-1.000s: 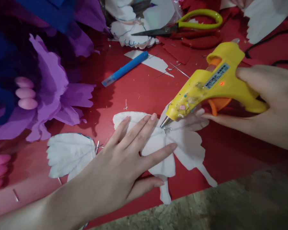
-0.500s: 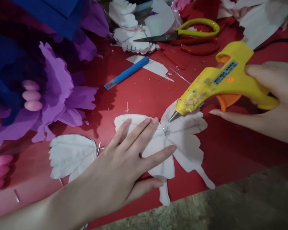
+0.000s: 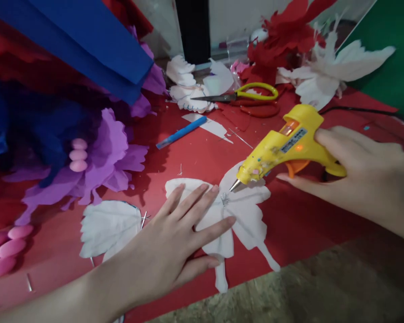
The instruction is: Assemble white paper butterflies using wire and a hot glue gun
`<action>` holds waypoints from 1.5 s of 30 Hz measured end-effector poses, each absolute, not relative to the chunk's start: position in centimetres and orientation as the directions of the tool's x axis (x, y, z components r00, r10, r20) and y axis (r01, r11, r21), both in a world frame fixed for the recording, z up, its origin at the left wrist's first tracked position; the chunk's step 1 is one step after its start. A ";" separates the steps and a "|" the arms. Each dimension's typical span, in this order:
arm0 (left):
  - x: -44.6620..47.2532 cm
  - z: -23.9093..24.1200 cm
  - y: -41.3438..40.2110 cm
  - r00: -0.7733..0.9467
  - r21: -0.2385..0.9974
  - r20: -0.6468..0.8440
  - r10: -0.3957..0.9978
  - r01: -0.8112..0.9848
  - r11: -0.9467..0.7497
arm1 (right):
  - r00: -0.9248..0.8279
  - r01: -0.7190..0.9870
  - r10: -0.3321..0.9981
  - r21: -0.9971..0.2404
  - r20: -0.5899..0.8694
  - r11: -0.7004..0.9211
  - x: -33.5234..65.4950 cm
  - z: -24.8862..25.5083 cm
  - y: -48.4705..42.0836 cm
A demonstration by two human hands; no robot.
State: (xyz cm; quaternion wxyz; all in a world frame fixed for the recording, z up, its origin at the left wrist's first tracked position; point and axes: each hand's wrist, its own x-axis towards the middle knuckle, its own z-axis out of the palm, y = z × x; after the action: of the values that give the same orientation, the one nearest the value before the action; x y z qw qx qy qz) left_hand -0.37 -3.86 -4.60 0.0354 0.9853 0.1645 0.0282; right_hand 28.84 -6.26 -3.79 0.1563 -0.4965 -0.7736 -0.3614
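A white butterfly cutout [image 3: 252, 220] lies on the red tabletop [image 3: 309, 220], with a small silvery patch of glue or wire at its middle. My left hand [image 3: 185, 229] rests flat on its left wings, fingers spread. In my right hand [image 3: 360, 175] is a yellow glue gun [image 3: 272, 152], its orange light lit and its metal nozzle just above the butterfly's middle. My fingers wrap its handle beside the orange trigger. Partly under my left forearm lies a second white wing piece [image 3: 111, 229].
Scissors [image 3: 256, 89] with yellow and red handles lie at the back, a blue marker [image 3: 182, 132] nearer. Purple paper flowers [image 3: 111, 148] and pink beads [image 3: 11, 247] fill the left. White paper petals [image 3: 333, 72] stand back right, near a black cord [image 3: 360, 109].
The camera view has tilted up, showing more of the table's back. The glue gun stays over the butterfly's middle, and my left hand keeps its place on the wings.
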 end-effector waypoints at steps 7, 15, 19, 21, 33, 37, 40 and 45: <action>-0.5 -4.0 -4.2 0.949 0.053 0.012 0.316 0.315 -0.948 | -0.301 0.953 0.756 0.159 0.581 0.258 29.1 -4.8 -5.8; -0.3 -3.1 -2.7 0.957 0.103 0.010 0.291 0.289 -0.952 | -0.286 0.953 0.810 0.065 0.511 0.296 29.4 -5.5 -5.5; -0.1 -3.2 -2.1 0.921 0.173 0.084 0.379 0.362 -0.916 | -0.254 0.955 0.817 0.003 0.518 0.295 28.8 -5.8 -5.6; -0.1 -3.4 -2.1 0.895 0.199 0.122 0.430 0.403 -0.894 | -0.265 0.951 0.806 0.003 0.528 0.311 28.5 -5.8 -5.7; -0.3 -4.8 -1.9 0.866 0.270 0.243 0.437 0.372 -0.888 | -0.298 0.954 0.755 0.160 0.584 0.254 27.4 -6.0 -5.9; -0.2 -4.7 -2.0 0.863 0.283 0.282 0.420 0.343 -0.896 | -0.310 0.951 0.741 0.182 0.596 0.251 27.4 -5.8 -6.0; -0.1 -4.5 -2.0 0.864 0.295 0.297 0.405 0.321 -0.900 | -0.305 0.952 0.735 0.200 0.605 0.231 27.7 -5.6 -6.1; -0.1 -4.4 -2.0 0.868 0.293 0.298 0.398 0.314 -0.903 | -0.245 0.970 0.755 0.148 0.609 0.195 29.0 -4.8 -6.0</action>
State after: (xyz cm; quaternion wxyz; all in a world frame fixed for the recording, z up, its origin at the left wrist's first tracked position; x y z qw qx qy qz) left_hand -0.13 -2.02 -4.40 0.1181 0.9591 0.1855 0.1781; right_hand 29.04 -6.00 -4.80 0.2067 -0.5788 -0.7449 -0.2597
